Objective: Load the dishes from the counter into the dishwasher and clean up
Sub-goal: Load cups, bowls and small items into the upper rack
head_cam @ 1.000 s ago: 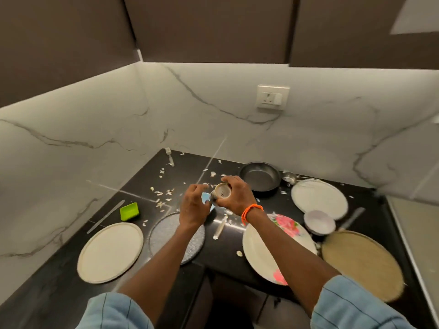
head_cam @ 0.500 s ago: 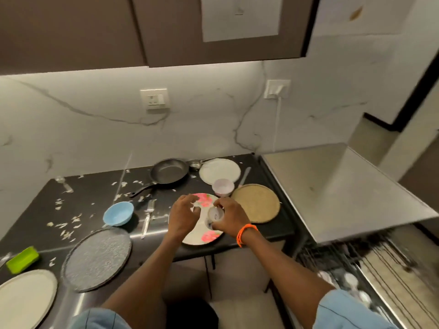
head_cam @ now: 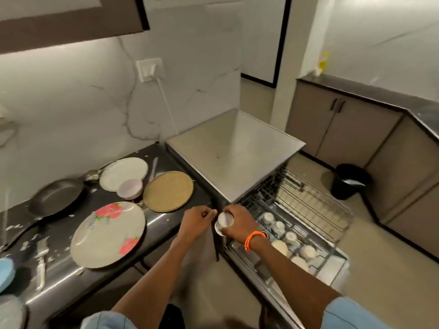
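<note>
Nearest, two bare forearms reach forward out of light blue sleeves. The right hand [head_cam: 237,222], an orange band [head_cam: 254,238] on its wrist, curls its fingers round a small white cup [head_cam: 224,222], holding it base toward the camera over the near left corner of the pulled-out rack [head_cam: 308,210]. The left hand [head_cam: 198,220] is just left of the cup with fingers curled in; whether it touches the cup cannot be told. In the rack, to the right of the hands, sit several small cups and bowls [head_cam: 285,238] in rows.

On the dark counter [head_cam: 166,222] to the left lie a floral plate [head_cam: 108,233], a fork [head_cam: 41,262] among white scraps and, at the left edge, a blue bowl [head_cam: 6,273]. Farther back are a tan plate [head_cam: 168,191], a small pink bowl [head_cam: 130,188] resting on a white plate [head_cam: 123,170], and a black pan [head_cam: 57,195] with a ladle [head_cam: 91,175] beyond it.

Right of the counter is the dishwasher's steel top [head_cam: 235,153]. Far right, a black bin [head_cam: 349,180] stands on the floor by grey cabinets [head_cam: 380,143].
</note>
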The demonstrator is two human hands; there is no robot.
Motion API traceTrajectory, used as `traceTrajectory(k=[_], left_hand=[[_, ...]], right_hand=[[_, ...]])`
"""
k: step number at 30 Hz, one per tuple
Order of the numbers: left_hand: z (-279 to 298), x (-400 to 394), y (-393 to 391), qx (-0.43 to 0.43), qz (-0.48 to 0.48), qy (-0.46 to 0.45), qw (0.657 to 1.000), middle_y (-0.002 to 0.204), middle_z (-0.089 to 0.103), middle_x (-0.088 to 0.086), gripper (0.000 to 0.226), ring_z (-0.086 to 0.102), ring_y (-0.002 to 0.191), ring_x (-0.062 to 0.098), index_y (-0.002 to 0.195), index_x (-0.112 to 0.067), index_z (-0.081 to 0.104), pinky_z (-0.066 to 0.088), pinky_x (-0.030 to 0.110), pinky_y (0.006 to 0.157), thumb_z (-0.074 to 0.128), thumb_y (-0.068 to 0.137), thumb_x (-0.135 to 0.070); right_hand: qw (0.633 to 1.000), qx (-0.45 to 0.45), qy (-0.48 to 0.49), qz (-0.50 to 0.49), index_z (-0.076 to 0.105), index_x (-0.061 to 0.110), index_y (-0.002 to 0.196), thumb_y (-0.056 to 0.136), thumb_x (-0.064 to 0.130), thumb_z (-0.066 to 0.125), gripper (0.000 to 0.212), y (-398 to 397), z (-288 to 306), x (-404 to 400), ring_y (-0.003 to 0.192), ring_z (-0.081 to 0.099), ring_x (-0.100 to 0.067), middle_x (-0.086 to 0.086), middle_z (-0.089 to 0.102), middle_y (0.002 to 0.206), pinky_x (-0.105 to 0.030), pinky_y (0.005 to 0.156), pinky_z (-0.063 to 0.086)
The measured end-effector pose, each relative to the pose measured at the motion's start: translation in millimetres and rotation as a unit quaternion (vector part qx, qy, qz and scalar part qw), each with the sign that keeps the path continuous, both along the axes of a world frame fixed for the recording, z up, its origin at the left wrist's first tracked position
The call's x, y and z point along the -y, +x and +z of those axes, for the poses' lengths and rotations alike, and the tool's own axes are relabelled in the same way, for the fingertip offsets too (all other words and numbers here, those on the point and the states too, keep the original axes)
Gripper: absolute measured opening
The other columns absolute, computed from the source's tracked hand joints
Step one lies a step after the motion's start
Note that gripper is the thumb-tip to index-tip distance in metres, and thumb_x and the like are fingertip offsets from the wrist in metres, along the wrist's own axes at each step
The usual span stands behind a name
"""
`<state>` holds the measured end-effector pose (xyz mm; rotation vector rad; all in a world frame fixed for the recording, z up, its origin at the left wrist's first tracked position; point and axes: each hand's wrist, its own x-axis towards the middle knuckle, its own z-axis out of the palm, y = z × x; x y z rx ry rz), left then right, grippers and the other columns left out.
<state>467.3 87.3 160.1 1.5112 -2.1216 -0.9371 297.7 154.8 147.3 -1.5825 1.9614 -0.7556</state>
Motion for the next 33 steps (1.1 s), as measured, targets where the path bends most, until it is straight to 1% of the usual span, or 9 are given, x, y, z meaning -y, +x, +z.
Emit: traceTrajectory(k=[4, 8, 11, 15, 19, 21, 24, 29, 33], left_hand=[[-23, 2, -76, 0.018, -0.06, 0.051, 0.997, 0.07, 0.072, -0.008, 0.028, 0.066, 0.068, 0.003, 0.084, -0.025, 0.078, 0.053, 0.028, 0.07, 0.065, 0.092, -0.048], [-44, 14, -158, 0.025, -0.103, 0.118, 0.987, 0.067, 0.07, 0.01, 0.048, 0.064, 0.059, 0.016, 0.078, -0.009, 0.073, 0.053, 0.035, 0.065, 0.06, 0.095, -0.052], [-69, 18, -208, 0.024, -0.118, 0.144, 0.982, 0.061, 0.064, 0.007, 0.057, 0.058, 0.057, 0.014, 0.074, -0.002, 0.067, 0.053, 0.038, 0.066, 0.058, 0.095, -0.054], [-94, 20, -252, 0.033, -0.119, 0.19, 0.974, 0.076, 0.072, 0.017, 0.044, 0.06, 0.061, 0.013, 0.08, -0.003, 0.073, 0.058, 0.04, 0.072, 0.061, 0.095, -0.043], [-107, 34, -281, 0.044, -0.103, 0.213, 0.971, 0.087, 0.076, 0.006, 0.024, 0.06, 0.062, 0.006, 0.092, -0.01, 0.08, 0.053, 0.021, 0.066, 0.062, 0.094, -0.026], [-118, 52, -292, 0.036, -0.076, 0.232, 0.969, 0.085, 0.075, -0.003, 0.021, 0.063, 0.067, 0.002, 0.097, -0.016, 0.082, 0.053, 0.013, 0.066, 0.061, 0.091, -0.017], [-146, 85, -306, 0.008, -0.035, 0.252, 0.967, 0.085, 0.077, -0.004, 0.027, 0.066, 0.077, 0.006, 0.099, -0.019, 0.082, 0.056, 0.025, 0.079, 0.061, 0.086, -0.007], [-208, 123, -343, -0.031, -0.012, 0.326, 0.945, 0.101, 0.074, 0.004, 0.041, 0.061, 0.086, 0.012, 0.114, -0.011, 0.076, 0.046, 0.023, 0.071, 0.049, 0.09, 0.008], [-261, 146, -354, -0.028, 0.055, 0.345, 0.937, 0.113, 0.069, 0.003, 0.035, 0.061, 0.101, 0.019, 0.124, -0.014, 0.068, 0.05, 0.03, 0.087, 0.047, 0.1, 0.0]], right_hand=[[0.998, 0.014, 0.035, -0.057, 0.062, 0.019, 0.118, 0.059, 0.03, 0.08, 0.063, -64, -19, -17, 0.106, 0.055, -0.019, 0.0, 0.059, 0.115, -0.029, 0.088, 0.046], [0.987, 0.045, 0.047, -0.145, 0.063, 0.022, 0.107, 0.058, 0.036, 0.081, 0.054, -132, -41, -20, 0.095, 0.059, -0.018, 0.001, 0.062, 0.106, -0.025, 0.075, 0.045], [0.98, 0.042, 0.062, -0.182, 0.063, 0.023, 0.111, 0.062, 0.033, 0.087, 0.055, -172, -57, -24, 0.098, 0.057, -0.019, 0.001, 0.061, 0.108, -0.027, 0.08, 0.045], [0.974, 0.06, 0.092, -0.197, 0.063, 0.018, 0.113, 0.065, 0.031, 0.089, 0.056, -205, -79, -17, 0.096, 0.057, -0.02, -0.002, 0.062, 0.11, -0.027, 0.078, 0.044], [0.97, 0.062, 0.117, -0.206, 0.062, 0.017, 0.114, 0.067, 0.025, 0.086, 0.054, -227, -95, 9, 0.098, 0.061, -0.022, -0.003, 0.063, 0.109, -0.03, 0.078, 0.05], [0.967, 0.061, 0.125, -0.212, 0.062, 0.019, 0.108, 0.069, 0.022, 0.084, 0.045, -236, -104, 32, 0.092, 0.061, -0.023, -0.001, 0.062, 0.1, -0.027, 0.07, 0.049], [0.965, 0.067, 0.137, -0.213, 0.063, 0.016, 0.108, 0.07, 0.017, 0.083, 0.043, -247, -124, 73, 0.091, 0.061, -0.023, -0.003, 0.061, 0.101, -0.023, 0.065, 0.042], [0.96, 0.054, 0.154, -0.227, 0.061, 0.016, 0.116, 0.066, 0.024, 0.086, 0.056, -273, -181, 128, 0.101, 0.062, -0.028, -0.006, 0.063, 0.109, -0.034, 0.081, 0.055], [0.96, 0.079, 0.142, -0.23, 0.062, 0.022, 0.117, 0.062, 0.032, 0.089, 0.062, -280, -227, 159, 0.099, 0.063, -0.027, -0.006, 0.064, 0.109, -0.039, 0.083, 0.057]])
